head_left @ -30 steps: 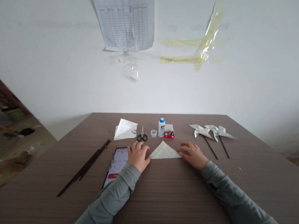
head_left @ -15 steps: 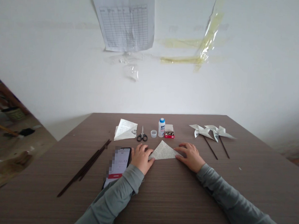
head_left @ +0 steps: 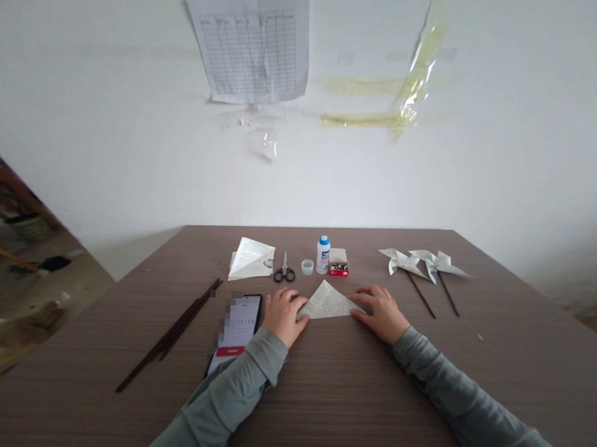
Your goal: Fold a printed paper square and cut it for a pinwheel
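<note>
A sheet of printed paper folded into a triangle point(head_left: 328, 301) lies on the brown table point(head_left: 349, 393) in front of me. My left hand point(head_left: 284, 315) rests on its left corner, fingers curled over the edge and pressing it down. My right hand point(head_left: 381, 312) lies flat on its right corner with the fingers stretched out. Both sleeves are grey.
A phone point(head_left: 237, 330) lies left of my left hand, thin dark sticks point(head_left: 172, 333) further left. Behind the triangle stand folded paper point(head_left: 250, 257), scissors point(head_left: 284, 270), a small cap point(head_left: 307, 266), a glue bottle point(head_left: 323, 253) and a pin box point(head_left: 338, 261). Two paper pinwheels point(head_left: 421, 266) lie right.
Both hands slid inward along the triangle's lower edge a second ago, uncovering the phone. In the last half second they have stayed put.
</note>
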